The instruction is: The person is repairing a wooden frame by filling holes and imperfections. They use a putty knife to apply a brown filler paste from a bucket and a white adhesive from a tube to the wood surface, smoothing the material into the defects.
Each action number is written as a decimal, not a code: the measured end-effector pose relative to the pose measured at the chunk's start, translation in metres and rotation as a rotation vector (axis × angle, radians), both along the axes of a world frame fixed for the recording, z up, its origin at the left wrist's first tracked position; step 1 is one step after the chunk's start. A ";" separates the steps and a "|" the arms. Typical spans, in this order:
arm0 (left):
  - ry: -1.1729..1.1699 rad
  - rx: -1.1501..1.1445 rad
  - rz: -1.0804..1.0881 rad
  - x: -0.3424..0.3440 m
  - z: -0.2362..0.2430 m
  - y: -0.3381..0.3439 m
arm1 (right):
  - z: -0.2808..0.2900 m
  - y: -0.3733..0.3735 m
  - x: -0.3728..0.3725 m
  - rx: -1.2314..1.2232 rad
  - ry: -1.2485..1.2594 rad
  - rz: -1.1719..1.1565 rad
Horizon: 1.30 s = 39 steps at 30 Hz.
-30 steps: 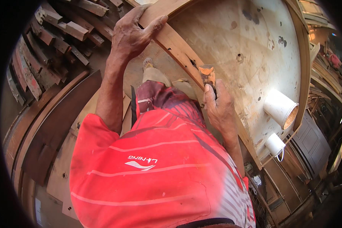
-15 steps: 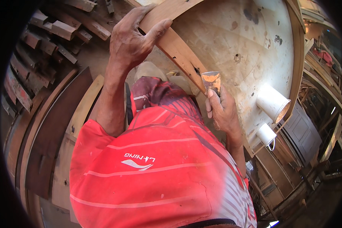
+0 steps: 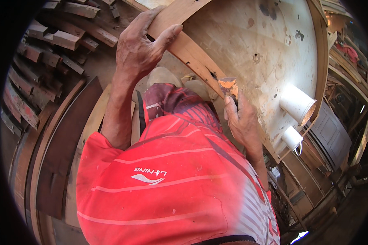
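Note:
My left hand [image 3: 139,51] grips the edge of a light-brown wooden board [image 3: 196,57], thumb on the top face and the fingers around its far side. A dark gouge [image 3: 213,75] marks the board between my two hands. In my right hand [image 3: 243,120] is a putty knife [image 3: 228,86], its wide blade smeared with orange filler and pointing away from me. The blade sits close to the board's near edge; whether it touches the wood cannot be told. My palm hides the knife's handle.
A stained pale tabletop [image 3: 274,53] stretches beyond the board. On its right side lie a white bucket [image 3: 296,102] and a smaller white mug [image 3: 291,136]. Stacked timber pieces [image 3: 65,38] fill the upper left; long dark planks [image 3: 65,151] stand below them. A grey panelled door [image 3: 331,134] leans at right.
My right hand and the putty knife have shifted slightly, and the blade looks turned a little. The bucket and mug appear slightly farther right as the view moves. My left hand keeps its grip.

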<state>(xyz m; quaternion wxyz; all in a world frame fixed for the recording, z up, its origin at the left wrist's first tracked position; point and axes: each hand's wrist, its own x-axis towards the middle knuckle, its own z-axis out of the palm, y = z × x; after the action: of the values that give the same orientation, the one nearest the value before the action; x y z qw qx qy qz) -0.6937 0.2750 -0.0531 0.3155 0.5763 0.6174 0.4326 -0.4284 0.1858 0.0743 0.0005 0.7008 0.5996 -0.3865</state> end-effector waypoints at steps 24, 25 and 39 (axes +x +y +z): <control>-0.168 0.084 -0.002 0.001 0.003 0.003 | -0.002 0.052 0.013 -0.023 -0.215 0.605; -0.165 0.091 -0.001 0.001 0.002 0.003 | 0.000 0.053 0.017 0.062 -0.179 0.678; -0.215 0.032 0.031 0.003 0.006 0.001 | 0.014 0.041 0.038 0.177 -0.213 0.861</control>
<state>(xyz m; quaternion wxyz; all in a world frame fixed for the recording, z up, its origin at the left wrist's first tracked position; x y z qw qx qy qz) -0.6905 0.2763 -0.0469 0.3638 0.5219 0.5821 0.5064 -0.3908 0.2266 0.0887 0.1628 0.4208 0.8638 -0.2241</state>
